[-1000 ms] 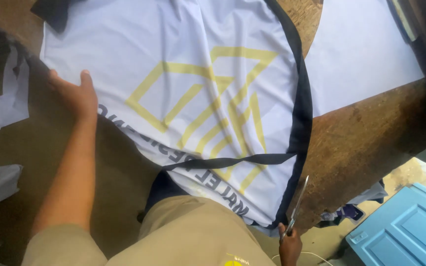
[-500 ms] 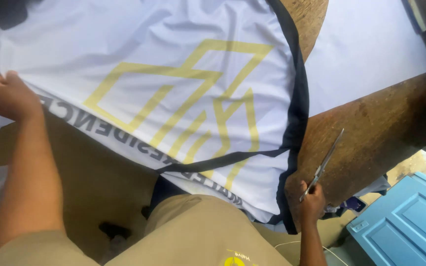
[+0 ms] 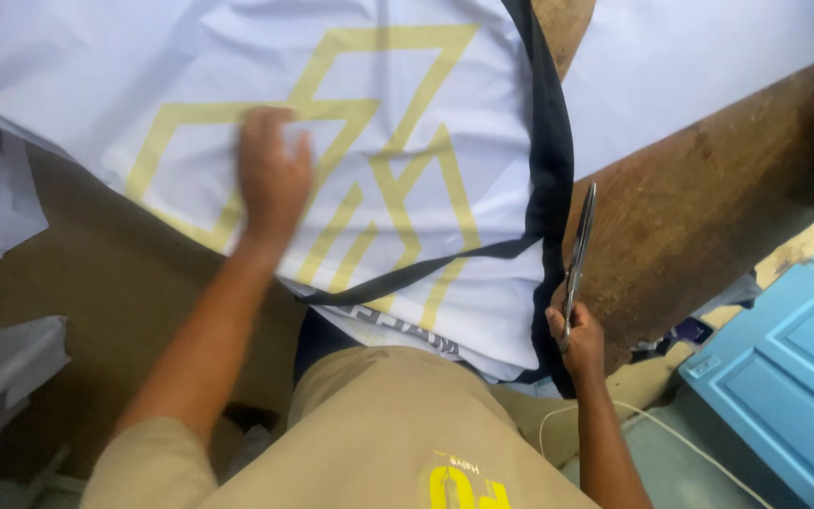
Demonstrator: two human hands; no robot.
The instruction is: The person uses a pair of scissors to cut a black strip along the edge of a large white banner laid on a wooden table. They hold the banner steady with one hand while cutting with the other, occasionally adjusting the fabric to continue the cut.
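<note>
I see the left hand (image 3: 273, 174) lying flat and open on the white cloth (image 3: 237, 57), fingers spread over its yellow line pattern (image 3: 379, 170) — it grips nothing, only presses down. The cloth covers the far left of the brown table (image 3: 708, 198), its black border (image 3: 553, 170) running down the right side. The right hand (image 3: 577, 335) is closed around the handles of the scissors (image 3: 578, 247) — blades pointing away, just right of that border at the near edge.
</note>
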